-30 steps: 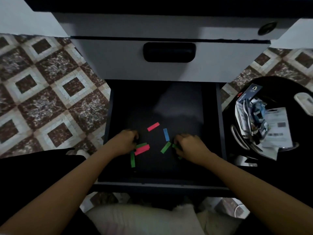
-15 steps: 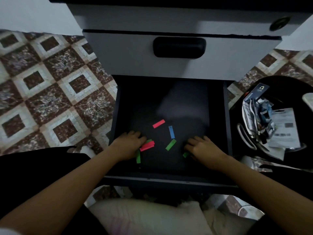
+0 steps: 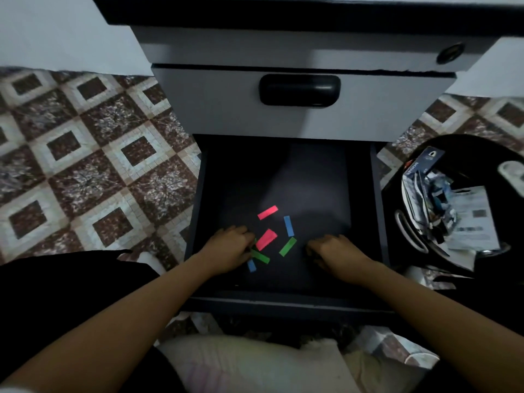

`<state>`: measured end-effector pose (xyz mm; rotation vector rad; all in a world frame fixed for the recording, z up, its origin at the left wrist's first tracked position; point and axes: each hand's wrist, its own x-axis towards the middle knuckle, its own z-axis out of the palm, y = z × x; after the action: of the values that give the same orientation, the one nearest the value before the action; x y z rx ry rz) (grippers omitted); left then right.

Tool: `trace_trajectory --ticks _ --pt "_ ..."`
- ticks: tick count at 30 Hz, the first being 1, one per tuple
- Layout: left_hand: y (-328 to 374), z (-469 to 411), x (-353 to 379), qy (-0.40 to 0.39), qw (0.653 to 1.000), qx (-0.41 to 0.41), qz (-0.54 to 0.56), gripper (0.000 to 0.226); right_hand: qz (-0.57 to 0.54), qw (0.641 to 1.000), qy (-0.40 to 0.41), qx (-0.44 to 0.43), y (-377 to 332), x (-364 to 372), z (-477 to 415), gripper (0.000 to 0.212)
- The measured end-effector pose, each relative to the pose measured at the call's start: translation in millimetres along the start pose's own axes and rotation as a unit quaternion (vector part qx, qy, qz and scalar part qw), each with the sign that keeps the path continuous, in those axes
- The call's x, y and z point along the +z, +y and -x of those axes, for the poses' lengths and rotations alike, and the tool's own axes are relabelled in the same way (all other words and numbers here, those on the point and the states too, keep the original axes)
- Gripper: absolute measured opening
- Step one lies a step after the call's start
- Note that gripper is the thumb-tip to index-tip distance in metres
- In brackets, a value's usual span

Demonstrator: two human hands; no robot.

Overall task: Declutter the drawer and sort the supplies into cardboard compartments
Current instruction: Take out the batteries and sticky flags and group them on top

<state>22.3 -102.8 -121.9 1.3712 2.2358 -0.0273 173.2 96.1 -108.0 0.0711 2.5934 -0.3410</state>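
Observation:
The dark drawer (image 3: pixel 377 222) is pulled open below a grey drawer front. Several small coloured paper strips lie on its floor: a pink strip (image 3: pixel 267 212), a blue strip (image 3: pixel 288 226), a second pink strip (image 3: pixel 266 239), a green strip (image 3: pixel 287 246), another green strip (image 3: pixel 260 256) and a short blue strip (image 3: pixel 251 265). My left hand (image 3: pixel 226 248) rests palm down at the left of the cluster, its curled fingertips touching the nearest pink and green strips. My right hand (image 3: pixel 331 251) lies palm down to the right, fingers bent onto the floor; anything under it is hidden.
A black bin (image 3: pixel 465 211) holding papers, packaging and a dark box stands on the tiled floor right of the drawer. The closed grey drawer with a black handle (image 3: pixel 299 89) overhangs the back. A pale cushion (image 3: pixel 255 364) lies in front.
The strips by my left hand have shifted, and a short blue one now shows below it. The green strip at my right fingertips is no longer visible.

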Motion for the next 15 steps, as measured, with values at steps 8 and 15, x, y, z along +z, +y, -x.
trace_trajectory --ticks 8,15 --pt "-4.2 -3.2 -4.2 0.042 0.991 -0.052 0.117 0.026 0.001 0.997 0.056 -0.056 -20.5 -8.9 -22.1 0.024" --pt "-1.5 -1.2 0.2 0.028 0.997 -0.066 0.022 0.026 0.045 0.997 0.043 -0.055 -23.7 2.2 -33.7 0.031"
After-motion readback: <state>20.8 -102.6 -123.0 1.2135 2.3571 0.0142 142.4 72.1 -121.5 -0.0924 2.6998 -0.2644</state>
